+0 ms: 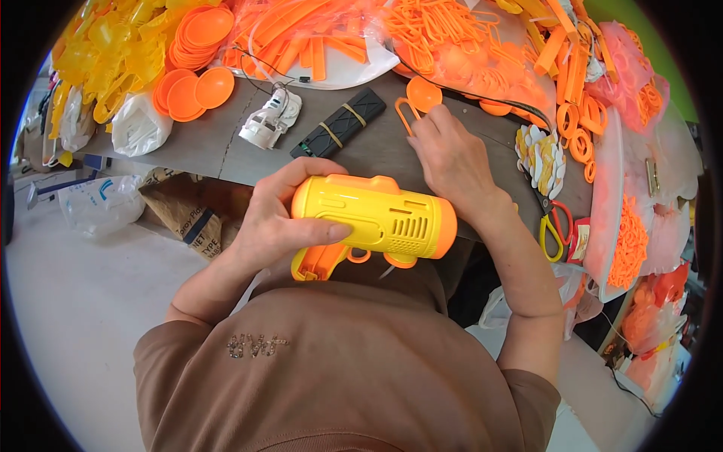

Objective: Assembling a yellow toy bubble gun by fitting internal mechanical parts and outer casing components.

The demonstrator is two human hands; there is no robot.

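Observation:
My left hand [282, 207] is wrapped round the rear end of a yellow and orange plastic toy gun [369, 218], thumb along its side. The gun lies sideways over the bench's near edge, its open orange handle part pointing toward me. Beyond its front end my right hand [452, 151] reaches over the bench, fingers closed on a thin orange plastic loop [404, 113]. An orange round dish-shaped part [424, 93] lies just past those fingertips. To the left of that hand are a black block bound with rubber bands [340, 123] and a white geared mechanism with wires [273, 119].
Orange parts in clear bags [452, 38] and yellow parts [113, 45] line the bench's far side. Stacked orange discs [184, 94] sit at left. White-and-yellow pieces [541, 158], scissors [556, 226] and a bin of small orange parts [629, 245] are at right. A brown paper sack [188, 211] stands below the edge.

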